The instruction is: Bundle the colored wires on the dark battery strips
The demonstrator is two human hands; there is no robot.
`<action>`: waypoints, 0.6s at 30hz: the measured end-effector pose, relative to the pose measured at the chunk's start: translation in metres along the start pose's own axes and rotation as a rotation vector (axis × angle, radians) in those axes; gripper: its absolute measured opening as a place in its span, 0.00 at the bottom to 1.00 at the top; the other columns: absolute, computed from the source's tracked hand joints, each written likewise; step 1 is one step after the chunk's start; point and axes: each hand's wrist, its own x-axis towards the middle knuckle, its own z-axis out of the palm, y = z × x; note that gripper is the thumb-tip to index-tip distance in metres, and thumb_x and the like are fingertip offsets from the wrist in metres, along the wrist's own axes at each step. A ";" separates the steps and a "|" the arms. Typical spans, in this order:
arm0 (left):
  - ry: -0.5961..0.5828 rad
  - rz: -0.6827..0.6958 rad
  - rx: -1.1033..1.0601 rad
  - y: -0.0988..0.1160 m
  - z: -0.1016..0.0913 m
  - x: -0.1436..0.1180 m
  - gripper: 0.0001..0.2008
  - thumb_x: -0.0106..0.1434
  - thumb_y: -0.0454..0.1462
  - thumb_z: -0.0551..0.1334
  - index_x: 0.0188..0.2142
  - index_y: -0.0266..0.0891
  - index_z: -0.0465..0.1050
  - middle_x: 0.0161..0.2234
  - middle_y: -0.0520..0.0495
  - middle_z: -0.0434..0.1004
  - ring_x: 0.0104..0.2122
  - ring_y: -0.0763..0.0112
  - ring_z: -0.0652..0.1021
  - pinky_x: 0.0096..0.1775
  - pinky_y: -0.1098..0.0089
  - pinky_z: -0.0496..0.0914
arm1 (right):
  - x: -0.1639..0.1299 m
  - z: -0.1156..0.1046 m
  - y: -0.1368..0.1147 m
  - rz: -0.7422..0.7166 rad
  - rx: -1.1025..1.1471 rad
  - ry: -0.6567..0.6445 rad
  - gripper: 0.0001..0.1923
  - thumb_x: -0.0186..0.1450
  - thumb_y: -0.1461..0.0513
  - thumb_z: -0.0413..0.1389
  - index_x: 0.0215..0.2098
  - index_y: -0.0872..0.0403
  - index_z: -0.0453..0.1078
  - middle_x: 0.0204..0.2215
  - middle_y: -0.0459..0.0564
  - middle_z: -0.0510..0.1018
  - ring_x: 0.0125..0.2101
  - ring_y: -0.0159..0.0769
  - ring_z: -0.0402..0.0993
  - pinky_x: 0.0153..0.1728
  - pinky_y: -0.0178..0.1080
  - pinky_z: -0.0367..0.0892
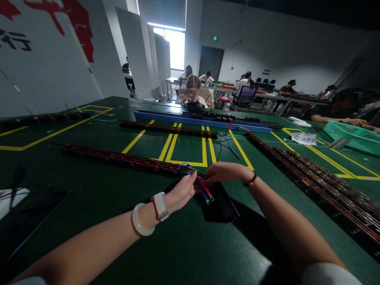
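My left hand (183,191), with a watch and a pale bangle at the wrist, is closed around a bundle of wires. The ends of a red wire (207,190) and a blue wire (204,194) stick out past its fingers, tipped with metal fork terminals. The wires come from the right end of a long dark strip (118,158) with red and blue wiring along it. My right hand (224,172) bends in from the other side, its curled fingertips at the same wires and partly hidden. Under both hands lies a black object (222,204), half in shadow.
Behind lie another wired strip (169,128) and blue rails (190,118). Several long strips (320,186) line the right side, near a green basket (353,136) and a plastic bag (304,138). A dark flat panel (32,221) lies at left. People sit across the table and beyond.
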 end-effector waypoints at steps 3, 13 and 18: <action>0.004 0.021 0.060 0.003 0.002 -0.004 0.12 0.69 0.36 0.49 0.31 0.34 0.66 0.27 0.45 0.75 0.28 0.72 0.77 0.37 0.69 0.71 | 0.002 0.002 0.008 0.025 -0.043 0.070 0.11 0.65 0.64 0.51 0.39 0.60 0.74 0.28 0.48 0.75 0.23 0.27 0.63 0.24 0.31 0.54; 0.088 -0.141 0.120 0.015 0.006 -0.009 0.14 0.69 0.40 0.47 0.29 0.37 0.62 0.20 0.53 0.67 0.19 0.76 0.70 0.26 0.75 0.65 | 0.021 0.019 0.022 0.372 -0.315 0.530 0.13 0.67 0.60 0.50 0.39 0.52 0.76 0.35 0.54 0.80 0.36 0.40 0.75 0.37 0.37 0.60; 0.058 -0.158 0.123 0.014 -0.001 -0.006 0.16 0.69 0.40 0.48 0.27 0.36 0.62 0.20 0.52 0.66 0.19 0.78 0.69 0.25 0.76 0.64 | 0.039 0.025 0.040 0.281 -0.462 0.616 0.12 0.68 0.62 0.48 0.38 0.53 0.75 0.35 0.53 0.80 0.40 0.40 0.73 0.45 0.41 0.57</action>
